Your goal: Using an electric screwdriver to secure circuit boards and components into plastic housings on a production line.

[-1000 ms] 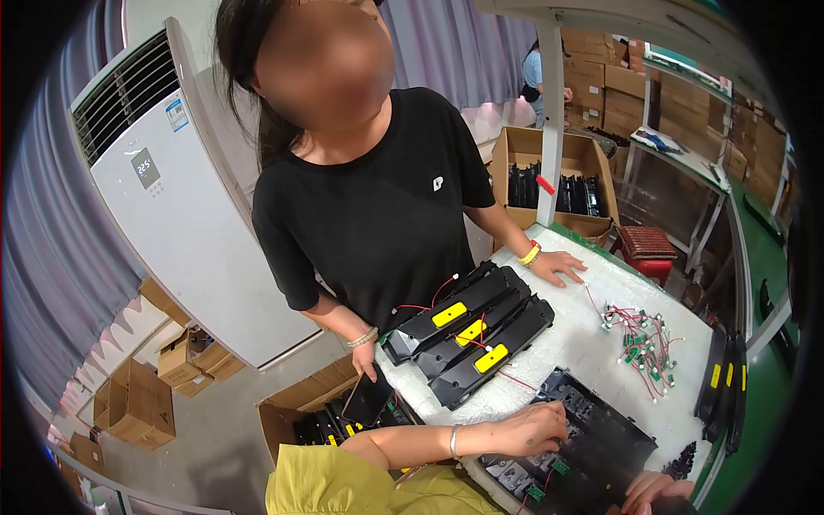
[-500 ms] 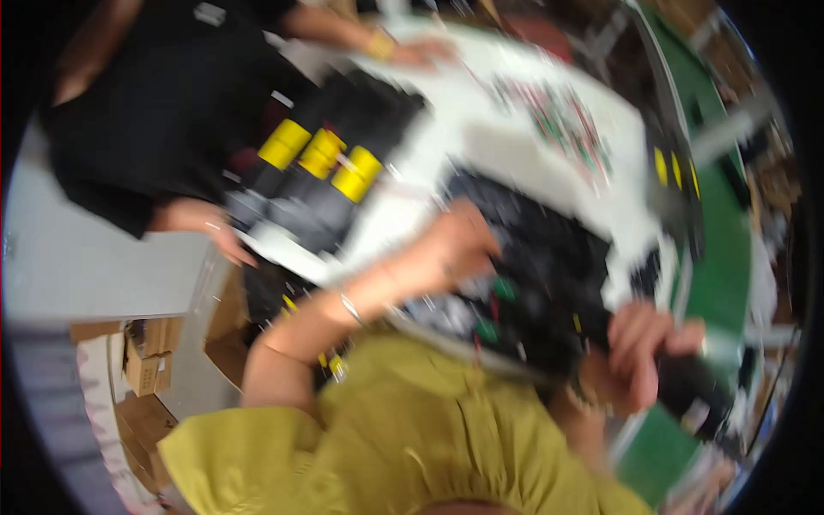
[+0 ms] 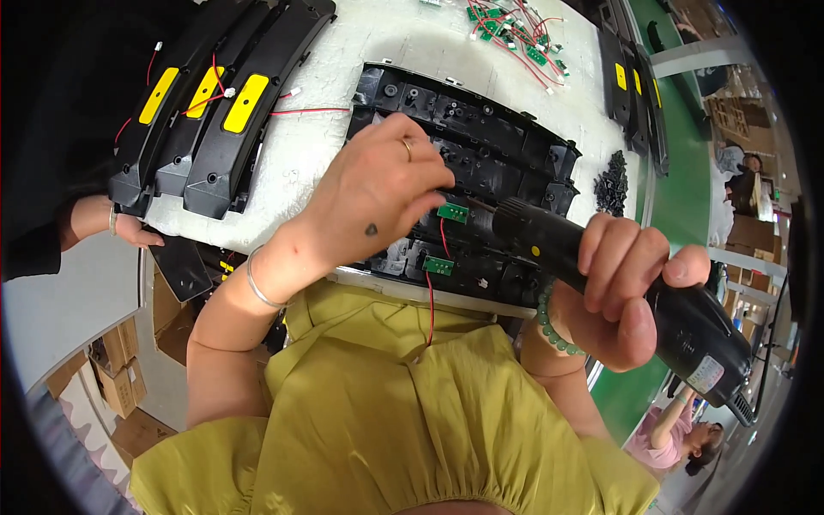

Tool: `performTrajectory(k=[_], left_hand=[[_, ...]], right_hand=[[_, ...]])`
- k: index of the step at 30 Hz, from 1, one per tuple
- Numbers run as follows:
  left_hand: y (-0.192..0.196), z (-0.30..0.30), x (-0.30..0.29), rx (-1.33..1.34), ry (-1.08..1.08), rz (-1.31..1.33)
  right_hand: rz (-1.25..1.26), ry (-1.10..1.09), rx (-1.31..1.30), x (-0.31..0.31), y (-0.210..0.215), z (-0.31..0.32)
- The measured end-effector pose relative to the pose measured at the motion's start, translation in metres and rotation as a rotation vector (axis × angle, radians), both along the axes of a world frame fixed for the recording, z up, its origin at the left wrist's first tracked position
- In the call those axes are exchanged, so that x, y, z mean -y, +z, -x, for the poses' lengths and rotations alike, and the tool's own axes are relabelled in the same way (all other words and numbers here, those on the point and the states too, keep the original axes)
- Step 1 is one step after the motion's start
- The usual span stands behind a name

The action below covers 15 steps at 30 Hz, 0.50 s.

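My right hand (image 3: 631, 287) is wrapped round a black electric screwdriver (image 3: 562, 243); its thin bit points left toward my left hand (image 3: 378, 189). The left fingertips are pinched together just beside the bit, above the black plastic housings (image 3: 489, 167). Whatever they hold is hidden or too small to make out. These housings lie open side by side, ribs and posts facing up. In the nearer ones sit a green circuit board (image 3: 453, 212) and a second green circuit board (image 3: 439, 266), each with a red wire.
Left, black housings with yellow labels (image 3: 246, 103) lie near a co-worker's hand (image 3: 136, 230). Wired green boards (image 3: 524, 34) are heaped at the far side. A pile of small black parts (image 3: 611, 184) is on the right, near more labelled housings (image 3: 639, 81).
The earlier frame is blurred and the view has shifted. My hands have come closer together, and the screwdriver now points at the housings. A co-worker's hand at the far side has left view.
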<state>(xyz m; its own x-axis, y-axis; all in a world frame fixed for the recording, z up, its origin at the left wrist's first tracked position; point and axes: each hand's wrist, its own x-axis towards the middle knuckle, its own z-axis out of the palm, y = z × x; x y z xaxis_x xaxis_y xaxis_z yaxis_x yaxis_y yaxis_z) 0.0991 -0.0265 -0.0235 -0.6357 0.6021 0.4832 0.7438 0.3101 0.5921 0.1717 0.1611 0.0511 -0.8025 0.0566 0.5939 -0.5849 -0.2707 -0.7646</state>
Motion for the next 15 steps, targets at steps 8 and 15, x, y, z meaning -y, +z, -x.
performTrajectory(k=[8, 15], left_hand=[[-0.012, -0.011, 0.001, 0.089, 0.043, 0.1], [-0.016, -0.01, 0.001, 0.14, 0.042, 0.043]], right_hand=[[-0.078, 0.059, 0.065, 0.011, -0.006, 0.001], [-0.084, 0.091, 0.071, 0.017, -0.013, 0.01]])
